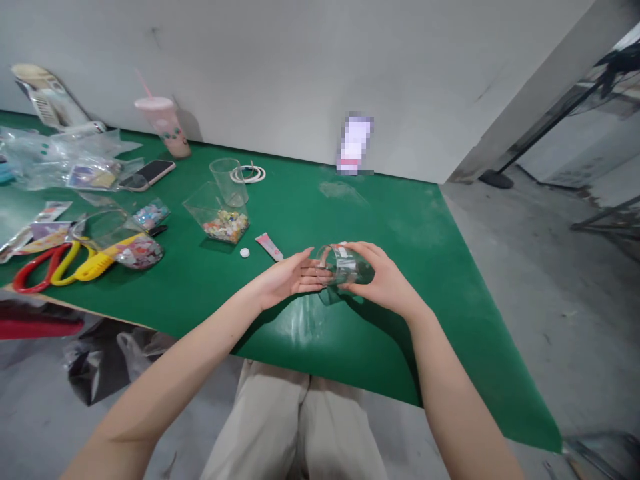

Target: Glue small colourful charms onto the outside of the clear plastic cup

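Tilted on its side just above the green table, a clear plastic cup point(346, 264) is gripped by my right hand point(383, 273), whose fingers and thumb wrap round its right end. My left hand point(300, 275) has its fingers stretched out at the cup's left end, the fingertips showing near the rim; whether they touch it I cannot tell. Beside my left hand lies a small pink-and-white tube point(269, 246). A white cap point(245, 253) rests left of the tube. Behind these stands a clear container point(225, 225) with small colourful pieces in it.
Another clear cup point(231, 183) stands near a coiled white cable point(253, 175). Leftward lie red-handled scissors point(40, 270), a yellow-handled tool point(103, 261), a phone point(150, 175) and plastic bags point(60, 157). A pink tumbler point(165, 127) stands by the wall; a lit, blurred screen point(356, 143) leans there.
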Demonstrator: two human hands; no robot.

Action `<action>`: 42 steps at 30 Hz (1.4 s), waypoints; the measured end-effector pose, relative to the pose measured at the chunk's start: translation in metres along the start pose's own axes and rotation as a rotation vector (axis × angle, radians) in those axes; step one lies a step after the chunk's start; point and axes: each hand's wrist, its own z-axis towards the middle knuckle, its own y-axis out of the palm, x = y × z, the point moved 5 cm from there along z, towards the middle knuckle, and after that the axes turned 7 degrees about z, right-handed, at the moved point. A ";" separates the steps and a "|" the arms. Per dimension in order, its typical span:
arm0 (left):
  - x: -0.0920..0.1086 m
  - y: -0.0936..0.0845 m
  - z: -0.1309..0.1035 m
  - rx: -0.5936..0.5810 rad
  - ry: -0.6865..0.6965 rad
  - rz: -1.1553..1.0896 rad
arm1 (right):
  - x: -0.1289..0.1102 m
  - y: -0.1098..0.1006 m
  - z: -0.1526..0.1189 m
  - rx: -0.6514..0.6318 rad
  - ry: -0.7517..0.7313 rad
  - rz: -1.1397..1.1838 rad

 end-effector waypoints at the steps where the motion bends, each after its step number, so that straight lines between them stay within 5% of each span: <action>1: 0.000 0.000 0.000 0.002 0.003 0.006 | 0.000 0.000 0.000 -0.001 0.000 -0.002; 42: -0.001 0.002 -0.001 0.003 -0.004 0.047 | -0.001 0.003 -0.002 -0.019 -0.042 -0.056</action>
